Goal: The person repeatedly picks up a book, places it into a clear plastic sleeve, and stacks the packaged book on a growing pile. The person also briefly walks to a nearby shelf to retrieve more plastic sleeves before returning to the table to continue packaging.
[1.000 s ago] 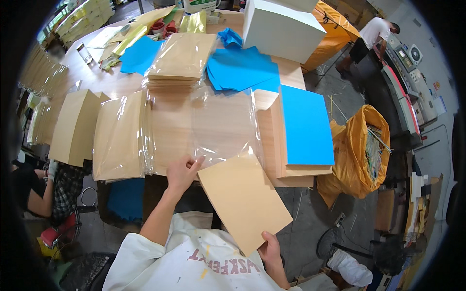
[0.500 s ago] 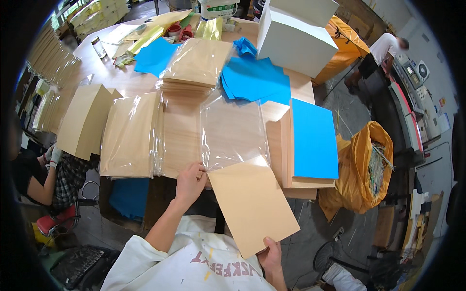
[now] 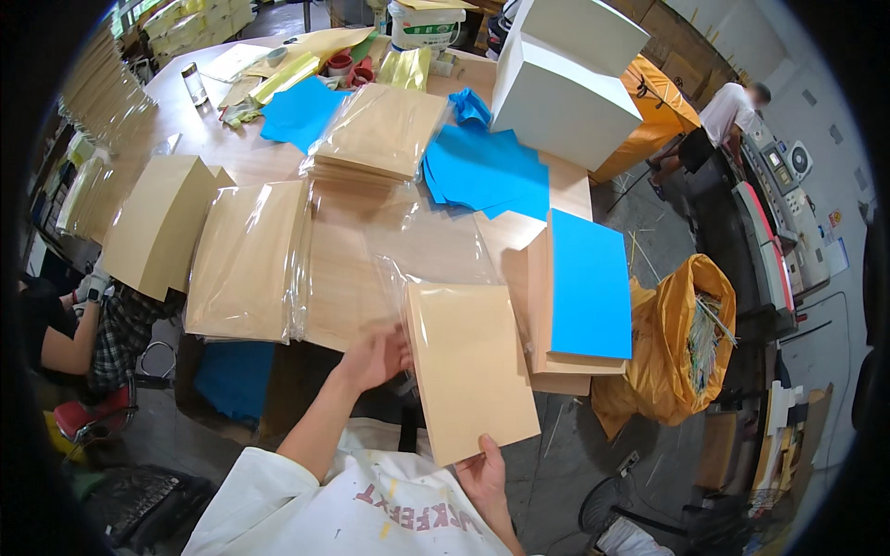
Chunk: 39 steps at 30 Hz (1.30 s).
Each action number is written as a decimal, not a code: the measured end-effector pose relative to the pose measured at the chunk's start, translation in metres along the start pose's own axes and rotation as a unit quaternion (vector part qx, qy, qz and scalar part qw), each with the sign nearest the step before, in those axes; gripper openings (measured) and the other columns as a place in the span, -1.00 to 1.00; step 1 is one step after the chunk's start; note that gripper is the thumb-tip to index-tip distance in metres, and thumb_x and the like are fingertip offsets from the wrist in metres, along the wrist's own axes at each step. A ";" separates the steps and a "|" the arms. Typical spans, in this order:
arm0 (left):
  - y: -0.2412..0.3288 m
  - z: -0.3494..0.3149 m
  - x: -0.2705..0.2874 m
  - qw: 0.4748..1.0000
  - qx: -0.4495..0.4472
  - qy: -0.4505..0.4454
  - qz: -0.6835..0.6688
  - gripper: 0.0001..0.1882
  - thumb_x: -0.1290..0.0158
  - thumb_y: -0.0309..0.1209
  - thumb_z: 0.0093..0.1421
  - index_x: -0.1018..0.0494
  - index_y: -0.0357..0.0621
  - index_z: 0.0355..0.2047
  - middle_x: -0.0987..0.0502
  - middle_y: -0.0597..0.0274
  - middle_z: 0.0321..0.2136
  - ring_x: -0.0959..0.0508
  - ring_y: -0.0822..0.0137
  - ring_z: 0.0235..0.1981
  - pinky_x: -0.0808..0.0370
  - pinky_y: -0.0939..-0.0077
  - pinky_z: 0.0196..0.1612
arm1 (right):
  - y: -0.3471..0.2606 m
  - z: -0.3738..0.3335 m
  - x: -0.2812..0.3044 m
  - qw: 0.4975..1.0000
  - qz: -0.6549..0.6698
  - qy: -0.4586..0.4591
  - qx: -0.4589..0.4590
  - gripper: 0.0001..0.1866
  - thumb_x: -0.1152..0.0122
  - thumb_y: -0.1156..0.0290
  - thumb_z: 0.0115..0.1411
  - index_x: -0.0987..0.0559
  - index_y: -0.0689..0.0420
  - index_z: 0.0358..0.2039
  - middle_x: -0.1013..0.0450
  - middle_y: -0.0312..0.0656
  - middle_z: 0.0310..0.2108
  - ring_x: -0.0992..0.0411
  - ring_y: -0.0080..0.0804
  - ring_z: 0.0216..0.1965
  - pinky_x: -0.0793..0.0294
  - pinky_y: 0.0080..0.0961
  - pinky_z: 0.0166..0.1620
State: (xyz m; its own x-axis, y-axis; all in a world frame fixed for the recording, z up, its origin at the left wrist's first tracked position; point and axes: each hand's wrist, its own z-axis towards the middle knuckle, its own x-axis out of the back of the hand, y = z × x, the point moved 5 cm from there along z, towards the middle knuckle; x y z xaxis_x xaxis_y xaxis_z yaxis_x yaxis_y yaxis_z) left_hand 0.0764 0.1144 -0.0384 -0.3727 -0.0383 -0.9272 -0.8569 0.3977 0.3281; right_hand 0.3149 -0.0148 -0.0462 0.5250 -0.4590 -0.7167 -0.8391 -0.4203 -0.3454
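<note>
My right hand (image 3: 484, 474) grips the lower edge of a stack of brown kraft paper (image 3: 475, 375), thumb on top. The paper's upper end is inside the mouth of a clear plastic bag (image 3: 436, 248) that lies over the table's front. My left hand (image 3: 375, 357) is beside the paper's left edge, close to the bag's mouth. Its fingers are smeared by motion, and whether they hold the bag film cannot be made out. Right of the bag, a blue sheet (image 3: 591, 287) tops a pile of brown paper.
Bagged brown paper piles stand on the table, one at the left (image 3: 248, 264) and one farther back (image 3: 380, 130). Blue sheets (image 3: 487, 171) and a white box (image 3: 565, 102) lie beyond. An orange sack (image 3: 649, 357) stands at right. A co-worker's gloved hand (image 3: 93, 283) is at far left.
The brown paper has turned more upright and moved left, its upper end now within the bag's mouth. My right hand has shifted left with it. The bag's mouth has lifted.
</note>
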 end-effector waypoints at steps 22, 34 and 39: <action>-0.080 -0.056 -0.024 0.965 0.076 0.218 0.125 -0.62 -0.04 -0.42 0.26 -0.32 -0.23 0.08 -0.51 0.20 -0.03 -0.54 0.34 -0.03 -0.50 0.37 0.03 | 0.003 -0.022 -0.023 0.996 -0.083 -0.012 -0.007 -0.59 -0.08 0.52 0.23 -0.33 0.12 0.10 -0.41 -0.18 -0.03 -0.45 -0.37 -0.10 -0.50 -0.37 -0.08; -0.060 -0.073 -0.010 0.932 0.090 0.295 0.188 -0.60 -0.03 -0.33 0.30 -0.32 -0.23 0.09 -0.50 0.18 -0.05 -0.54 0.34 -0.07 -0.53 0.40 -0.04 | 0.047 0.020 -0.032 0.993 0.031 -0.035 -0.112 -0.65 -0.08 0.50 0.30 -0.37 0.11 0.10 -0.40 -0.21 0.03 -0.38 -0.28 0.07 -0.41 -0.20 0.16; -0.023 -0.067 0.015 0.933 0.116 0.235 0.246 -0.61 -0.04 -0.32 0.30 -0.37 -0.29 0.05 -0.54 0.18 -0.08 -0.55 0.37 -0.09 -0.51 0.44 -0.03 | 0.043 0.030 -0.052 0.972 -0.144 -0.094 -0.160 -0.66 0.07 0.34 0.39 -0.38 0.30 0.06 -0.48 -0.07 -0.06 -0.49 -0.21 -0.06 -0.48 -0.30 0.10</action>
State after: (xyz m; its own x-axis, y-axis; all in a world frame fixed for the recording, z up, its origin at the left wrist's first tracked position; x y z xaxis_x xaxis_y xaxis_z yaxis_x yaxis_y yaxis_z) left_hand 0.0670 0.0435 -0.0480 -0.8628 -0.1743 -0.4745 -0.4602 0.6592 0.5946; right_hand 0.2470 0.0142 -0.0422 0.6708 -0.1481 -0.7267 -0.5581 -0.7461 -0.3632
